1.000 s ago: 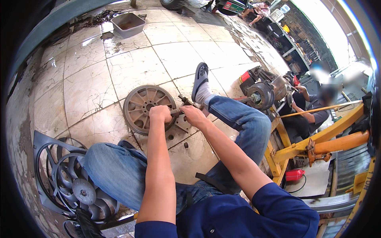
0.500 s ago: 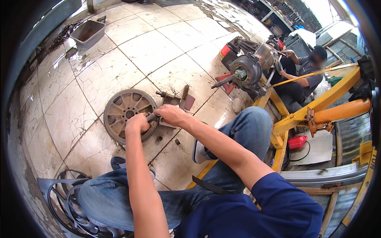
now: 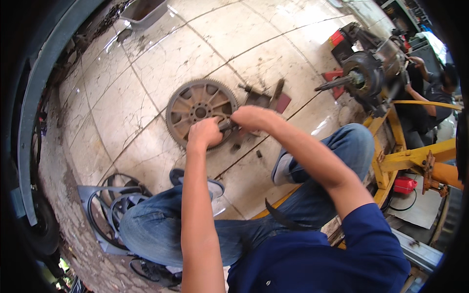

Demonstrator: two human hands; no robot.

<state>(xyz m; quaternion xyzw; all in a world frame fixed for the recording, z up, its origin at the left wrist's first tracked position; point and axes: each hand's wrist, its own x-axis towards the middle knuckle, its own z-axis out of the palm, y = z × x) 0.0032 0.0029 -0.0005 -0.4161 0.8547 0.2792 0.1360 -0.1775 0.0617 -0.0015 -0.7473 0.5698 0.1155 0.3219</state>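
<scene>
A toothed flywheel (image 3: 184, 128) with a spoked face and a bolt-hole centre lies flat on the tiled floor in front of me. Over its right near edge, my left hand (image 3: 206, 133) closes round one end of a small dark metal part (image 3: 225, 125). My right hand (image 3: 251, 118) is closed at the other end of it, and the fingers cover much of its shape. Just beyond the right hand lies a metal tool or fitting (image 3: 254, 95) beside a dark bar (image 3: 279, 88) and a reddish flat piece (image 3: 283, 103).
Two small dark pieces, one a short cylinder (image 3: 259, 154), lie near my shoe (image 3: 282, 169). A plastic fan and shroud (image 3: 90, 195) stand by my left knee. At right are a hub assembly (image 3: 361, 73), a yellow frame (image 3: 410, 157) and a co-worker (image 3: 435, 100). A grey basin (image 3: 146, 22) sits far left.
The whole view has swung, so the flywheel and hands appear farther right and slightly higher. Both hands stay together on the metal part, which now shows at a different angle.
</scene>
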